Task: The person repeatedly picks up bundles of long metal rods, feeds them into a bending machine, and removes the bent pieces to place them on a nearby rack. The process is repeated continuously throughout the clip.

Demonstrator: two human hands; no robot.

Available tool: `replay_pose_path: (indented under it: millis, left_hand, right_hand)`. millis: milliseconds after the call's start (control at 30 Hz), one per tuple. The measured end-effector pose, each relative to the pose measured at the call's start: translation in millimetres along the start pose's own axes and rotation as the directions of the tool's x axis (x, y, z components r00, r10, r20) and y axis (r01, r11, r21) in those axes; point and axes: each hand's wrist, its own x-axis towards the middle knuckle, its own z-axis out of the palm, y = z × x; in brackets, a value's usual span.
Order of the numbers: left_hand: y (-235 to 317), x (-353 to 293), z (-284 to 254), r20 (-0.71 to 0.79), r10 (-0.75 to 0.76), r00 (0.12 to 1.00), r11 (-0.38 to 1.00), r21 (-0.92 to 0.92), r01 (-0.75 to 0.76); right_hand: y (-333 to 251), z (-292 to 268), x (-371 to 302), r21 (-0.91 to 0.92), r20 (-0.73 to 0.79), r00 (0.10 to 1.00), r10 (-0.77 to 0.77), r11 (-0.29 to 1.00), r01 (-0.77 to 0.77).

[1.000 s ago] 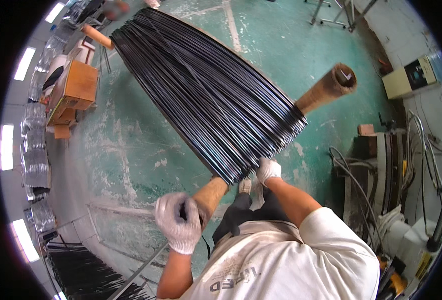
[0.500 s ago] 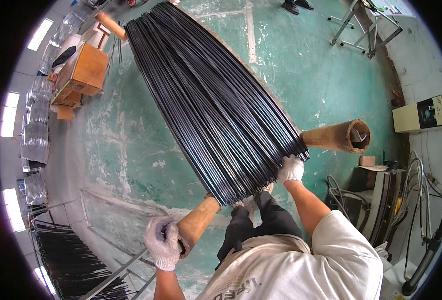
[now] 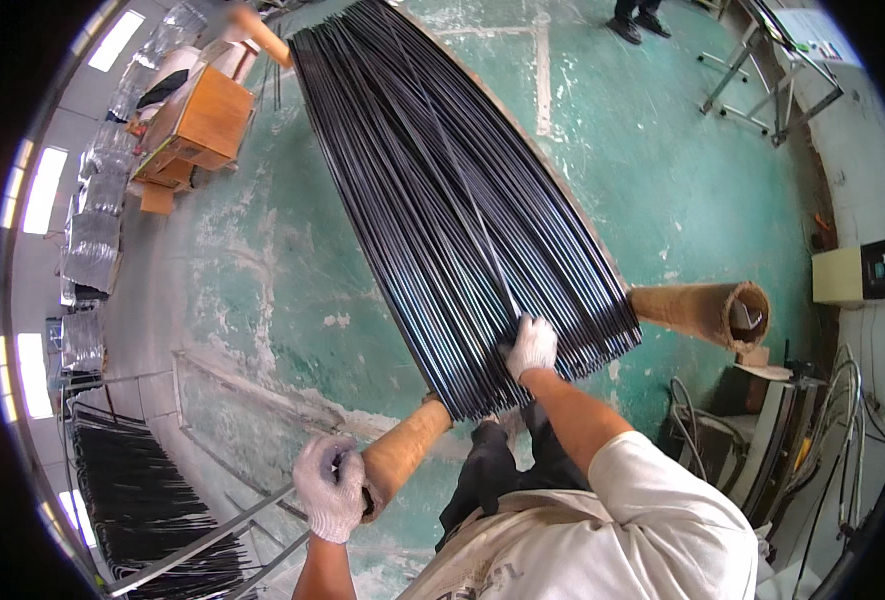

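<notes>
Rods (image 3: 417, 240) lay side by side between cardboard tube ends (image 3: 407, 452). The right hand (image 3: 532, 347) grasped one black rod (image 3: 483, 236); the left hand (image 3: 329, 490) curled beside one tube end, but its grip I could not tell.

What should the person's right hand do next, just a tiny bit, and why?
Maybe the right hand should nudge the slanting rod into line, because it seems to lie askew across the other black rods, and its near end reaches that hand.
</notes>
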Motion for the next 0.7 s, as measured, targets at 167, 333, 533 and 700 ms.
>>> replay_pose_path:
  millis: [167, 333, 533, 700]
  left_hand:
    - [-12.5, -4.8, -3.2, -0.032, 0.079, 0.996, 0.994, 0.08, -0.076]
    - [10.2, 3.4, -6.7, 0.002, 0.143, 0.99, 0.985, 0.095, -0.142]
    - [5.5, 1.8, -7.8, 0.003, 0.15, 0.989, 0.985, 0.091, -0.149]
    - [1.1, 3.4, -9.5, 0.019, 0.105, 0.994, 0.993, 0.053, -0.106]
  right_hand:
    - [-48.0, -9.6, -26.8, -0.136, 0.01, 0.997, 0.075, 0.988, -0.073]
    - [-62.5, 13.2, -20.9, -0.156, 0.036, 0.999, 0.028, 0.987, -0.022]
    - [-62.4, 25.3, -12.8, -0.056, 0.092, 0.991, 0.102, 0.994, -0.097]
    - [-51.6, 33.8, -3.7, -0.121, 0.12, 0.991, 0.056, 0.992, -0.041]
